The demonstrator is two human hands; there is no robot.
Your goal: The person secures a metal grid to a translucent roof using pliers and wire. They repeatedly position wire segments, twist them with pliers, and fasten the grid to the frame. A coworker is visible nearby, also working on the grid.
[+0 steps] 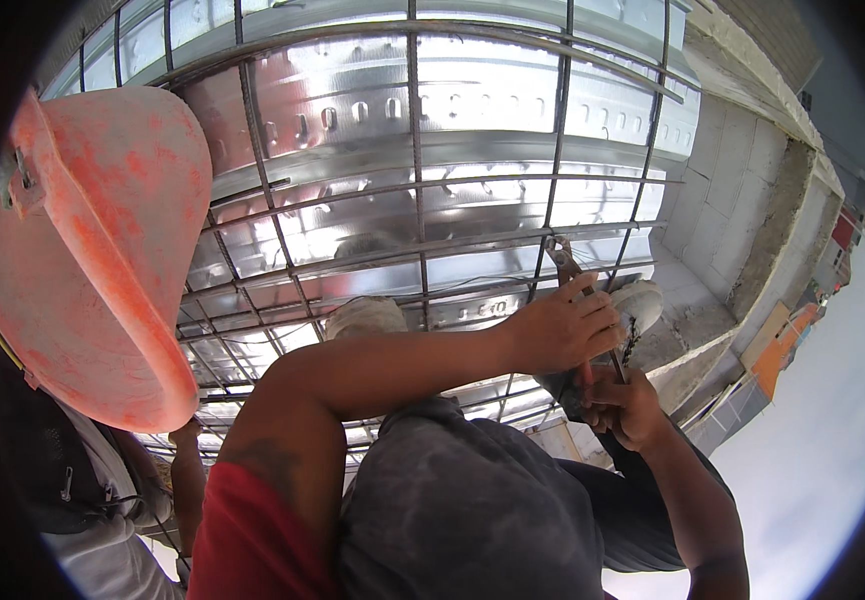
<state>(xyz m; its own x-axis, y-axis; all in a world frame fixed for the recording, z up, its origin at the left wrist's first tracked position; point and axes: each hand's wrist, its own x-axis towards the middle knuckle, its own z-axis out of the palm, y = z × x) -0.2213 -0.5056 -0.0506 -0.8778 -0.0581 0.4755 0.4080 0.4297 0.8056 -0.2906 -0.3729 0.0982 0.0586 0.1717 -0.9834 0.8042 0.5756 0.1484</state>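
A pair of metal pincers [559, 254] has its jaws at a crossing of the steel rebar mesh [418, 230], right of the middle. My left hand [574, 322] reaches across from the left, its fingers closed around the tool's handles just below the jaws. Lower down, my right hand [626, 408] is closed around the ends of the handles. A reddish grip shows partly between the two hands. Any wire in the jaws is too small to make out. Under the mesh lies shiny corrugated metal decking [472, 105].
Close on my left is a co-worker in a worn orange hard hat [142, 200], with a hand [184, 435] low by the mesh. My pale shoes [638, 303] stand among the bars. A block wall [722, 190] borders the decking on the right, with a drop beyond it.
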